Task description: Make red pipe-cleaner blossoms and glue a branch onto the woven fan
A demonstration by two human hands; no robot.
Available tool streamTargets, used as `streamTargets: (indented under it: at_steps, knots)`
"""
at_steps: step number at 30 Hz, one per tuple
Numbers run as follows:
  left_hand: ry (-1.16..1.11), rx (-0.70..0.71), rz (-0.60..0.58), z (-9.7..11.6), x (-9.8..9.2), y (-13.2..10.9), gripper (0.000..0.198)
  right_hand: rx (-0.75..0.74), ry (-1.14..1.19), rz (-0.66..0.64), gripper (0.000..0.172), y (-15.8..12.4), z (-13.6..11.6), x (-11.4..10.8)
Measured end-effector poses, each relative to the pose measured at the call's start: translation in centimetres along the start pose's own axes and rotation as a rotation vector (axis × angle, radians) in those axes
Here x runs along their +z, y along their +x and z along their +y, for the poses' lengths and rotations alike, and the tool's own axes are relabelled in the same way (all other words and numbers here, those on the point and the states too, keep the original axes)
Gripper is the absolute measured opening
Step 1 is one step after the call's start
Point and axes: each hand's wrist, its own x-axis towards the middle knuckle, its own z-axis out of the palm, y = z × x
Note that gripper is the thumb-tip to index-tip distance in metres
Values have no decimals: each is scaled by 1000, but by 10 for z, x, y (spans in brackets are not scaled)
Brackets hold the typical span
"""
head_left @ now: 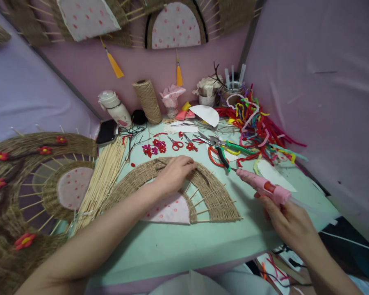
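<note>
A half-round woven twine fan (223, 198) with thin wooden ribs and a pink spotted centre lies on the pale green table. Resting over its upper middle, my left hand (176, 174) has its fingers bent together on a dark twig (202, 174) that lies along the weave; whether they grip it is hard to see. To the right of the fan, my right hand (284, 217) is wrapped round a pink glue gun (264, 186), held above the table. The gun's nozzle points left, toward green-handled pliers (223, 157).
Red scissors (176, 143) and beaded flowers (155, 147) lie behind the fan. Colourful pipe cleaners (258, 123) heap at the back right. Wooden sticks (101, 176) and a larger flowered fan (6, 196) are at left. A bottle (115, 110) and twine spool (148, 102) stand behind.
</note>
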Motion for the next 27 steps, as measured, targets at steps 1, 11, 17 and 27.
streamTargets:
  at_steps: [1, 11, 17, 27]
  knots:
    - [12, -10, -10, 4, 3, -2, 35, -3, -1, -2, 36, -1, 1, 0]
    - [32, -78, -28, 3, 9, -5, 35, 2, 15, 15, 36, -1, -2, -1]
    - [77, -82, -73, 1, 13, -3, 37, 10, -2, 24, 37, -1, 2, 0]
    - [96, -58, -105, 0, 12, -7, 38, 3, -3, 23, 37, -1, 0, -1]
